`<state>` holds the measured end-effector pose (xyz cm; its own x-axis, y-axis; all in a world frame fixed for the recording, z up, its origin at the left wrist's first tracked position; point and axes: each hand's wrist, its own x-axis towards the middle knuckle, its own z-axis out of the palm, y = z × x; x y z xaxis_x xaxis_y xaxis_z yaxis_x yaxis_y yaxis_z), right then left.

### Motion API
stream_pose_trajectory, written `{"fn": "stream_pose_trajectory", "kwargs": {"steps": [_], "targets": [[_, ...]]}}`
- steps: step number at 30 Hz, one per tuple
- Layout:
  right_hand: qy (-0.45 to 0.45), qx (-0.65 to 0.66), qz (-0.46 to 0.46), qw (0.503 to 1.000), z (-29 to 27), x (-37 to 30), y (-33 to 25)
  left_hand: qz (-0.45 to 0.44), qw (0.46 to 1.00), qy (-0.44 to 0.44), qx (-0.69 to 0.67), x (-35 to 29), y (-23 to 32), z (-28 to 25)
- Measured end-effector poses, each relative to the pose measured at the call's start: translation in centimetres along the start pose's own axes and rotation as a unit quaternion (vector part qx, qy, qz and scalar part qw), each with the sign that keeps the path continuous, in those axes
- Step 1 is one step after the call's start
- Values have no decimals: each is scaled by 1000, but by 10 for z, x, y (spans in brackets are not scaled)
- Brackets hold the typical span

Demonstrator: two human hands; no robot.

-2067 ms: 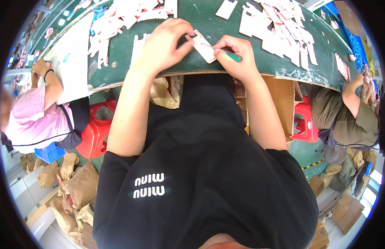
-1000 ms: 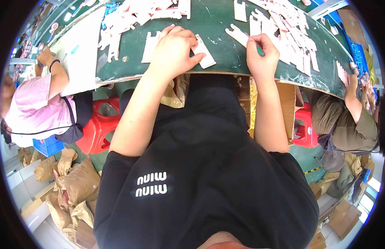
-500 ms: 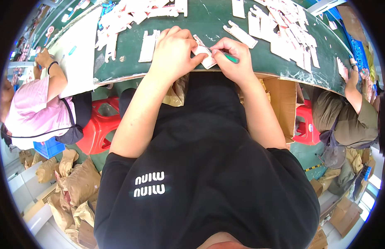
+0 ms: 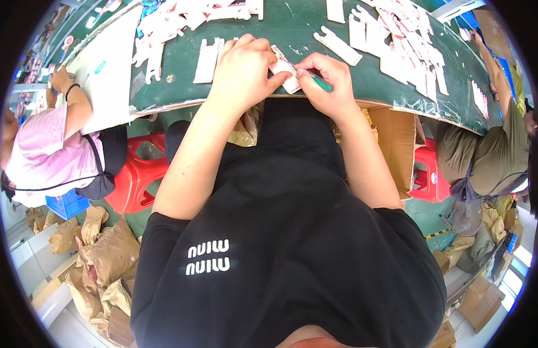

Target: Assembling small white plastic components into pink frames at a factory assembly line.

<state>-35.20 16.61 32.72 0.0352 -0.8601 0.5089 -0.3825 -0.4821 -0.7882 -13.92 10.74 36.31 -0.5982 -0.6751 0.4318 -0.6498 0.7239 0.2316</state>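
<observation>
My left hand (image 4: 244, 74) is closed on a flat white plastic piece (image 4: 285, 71) with pinkish marks, holding it against the green tabletop near its front edge. A slim green-handled tool (image 4: 321, 83) is pinched in my right hand (image 4: 334, 95); its tip meets the right side of the piece, though fingers hide whether it is a blade or a point. Left of my left hand lie a few similar white pieces (image 4: 207, 62) side by side. Another single notched piece (image 4: 337, 45) rests beyond my right hand.
Heaps of white pieces lie at the far left (image 4: 185, 16) and far right (image 4: 399, 43) of the green table (image 4: 245, 29). Co-workers sit on both sides near red stools (image 4: 138, 174). An open cardboard box (image 4: 395, 148) stands under the table edge; brown sacks (image 4: 109, 255) fill the floor behind left.
The tool in my right hand has tilted slightly, while both hands stay almost in place. The right co-worker's arm has reached farther forward over the table's end.
</observation>
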Motion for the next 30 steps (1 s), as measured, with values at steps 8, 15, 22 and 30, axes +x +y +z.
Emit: {"fn": "stream_pose_trajectory", "kwargs": {"steps": [8, 15, 22, 30], "targets": [[-16, -8, -16, 1000, -2, 2, -2, 1, 1000, 3, -6, 0, -2, 2], [-17, 27, 26, 999, -3, 2, 4, -19, 999, -30, -3, 3, -3, 2], [-56, 69, 25, 996, -2, 3, 0, 0, 999, -16, -35, 7, -7, 2], [-60, 65, 28, 996, -1, 3, 2, 2, 999, -21, -26, 7, -8, 3]]}}
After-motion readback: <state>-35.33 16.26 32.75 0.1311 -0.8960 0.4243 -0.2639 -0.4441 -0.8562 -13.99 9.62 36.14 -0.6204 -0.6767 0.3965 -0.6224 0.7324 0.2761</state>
